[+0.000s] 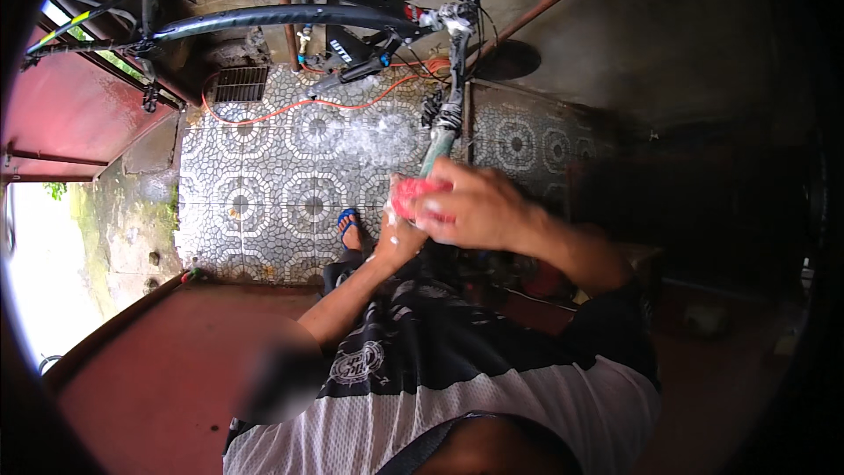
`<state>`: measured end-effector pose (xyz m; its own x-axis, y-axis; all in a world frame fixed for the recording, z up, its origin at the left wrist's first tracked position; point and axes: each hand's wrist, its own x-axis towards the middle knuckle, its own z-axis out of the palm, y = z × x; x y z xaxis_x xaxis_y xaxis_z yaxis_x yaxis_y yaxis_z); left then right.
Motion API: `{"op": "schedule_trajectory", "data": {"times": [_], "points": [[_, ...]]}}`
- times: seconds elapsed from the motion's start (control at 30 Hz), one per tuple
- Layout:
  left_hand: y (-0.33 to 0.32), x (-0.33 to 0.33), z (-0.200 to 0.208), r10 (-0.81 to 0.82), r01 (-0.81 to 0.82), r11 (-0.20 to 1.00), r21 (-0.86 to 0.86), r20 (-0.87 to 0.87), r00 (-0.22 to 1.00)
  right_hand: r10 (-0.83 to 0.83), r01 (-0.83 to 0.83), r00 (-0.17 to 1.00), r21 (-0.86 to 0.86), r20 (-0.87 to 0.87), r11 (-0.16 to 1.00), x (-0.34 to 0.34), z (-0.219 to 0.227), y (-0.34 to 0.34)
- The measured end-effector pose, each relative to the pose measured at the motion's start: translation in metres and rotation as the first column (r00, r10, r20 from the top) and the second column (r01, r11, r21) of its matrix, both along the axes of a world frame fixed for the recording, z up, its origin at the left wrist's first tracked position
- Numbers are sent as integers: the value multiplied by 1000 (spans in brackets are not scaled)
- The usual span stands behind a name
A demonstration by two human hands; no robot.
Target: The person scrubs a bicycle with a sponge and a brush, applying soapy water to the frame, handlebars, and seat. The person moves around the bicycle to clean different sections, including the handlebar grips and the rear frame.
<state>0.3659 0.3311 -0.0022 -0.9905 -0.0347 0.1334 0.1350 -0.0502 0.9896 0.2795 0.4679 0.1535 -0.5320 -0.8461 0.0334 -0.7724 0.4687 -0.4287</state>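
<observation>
A red sponge (413,198) is pinched in my right hand (479,207), close to the near end of a bicycle handlebar (437,151). Slight blur smears the right fingers. My left hand (401,236), spotted with white foam, is closed at that same bar end; the sponge and my right hand cover most of its fingers. The bar runs away from me to the foamy stem (455,18). Beyond it, the dark bicycle frame (281,18) stretches to the far left, with foam on parts of it.
White suds (374,136) lie on the patterned tile floor (281,202). An orange hose (352,106) crosses it near a drain grate (240,84). A bicycle saddle (345,51) hangs below the frame. My foot in a blue flip-flop (349,227) stands near a red ledge (202,343).
</observation>
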Motion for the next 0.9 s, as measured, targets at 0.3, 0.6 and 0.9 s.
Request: {"op": "schedule_trajectory", "data": {"times": [0.3,0.6,0.9], "points": [[-17,9,-10,-65,-59,936,-347,-336,940,-56,43,994,142,92,989,2,21,-34],[-28,20,-3,-42,42,998,-39,0,999,-20,26,999,149,-45,988,-7,30,-45],[-24,21,1,-92,87,990,113,42,995,-96,100,995,139,-33,985,-15,24,-42]]}}
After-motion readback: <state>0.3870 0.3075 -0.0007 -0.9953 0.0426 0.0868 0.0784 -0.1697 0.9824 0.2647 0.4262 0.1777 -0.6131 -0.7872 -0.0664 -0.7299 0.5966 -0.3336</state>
